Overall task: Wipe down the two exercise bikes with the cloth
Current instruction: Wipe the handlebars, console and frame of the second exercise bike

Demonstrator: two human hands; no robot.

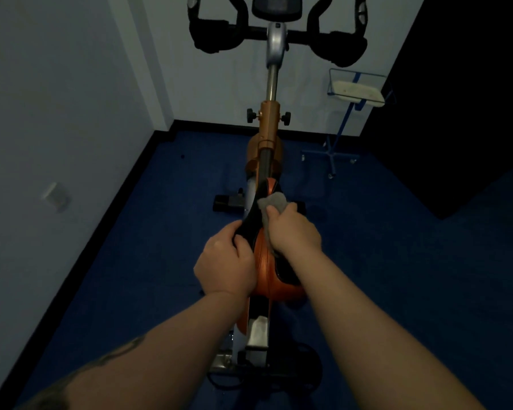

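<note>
An orange and black exercise bike (268, 128) stands lengthwise in front of me, its black handlebars (211, 37) and console at the top of the view. Its orange and black saddle (267, 261) is just below my hands. My left hand (224, 261) grips the saddle's left side. My right hand (293, 229) holds a grey cloth (271, 202) bunched in its fingers and presses it on the saddle's right front part. Only one bike is in view.
The bike stands on a blue floor (397, 261) in a dim corner, with a white wall (57, 99) on the left and behind. A blue-framed stand (356, 90) holding a white pad stands at the back right. A dark wall rises at the far right.
</note>
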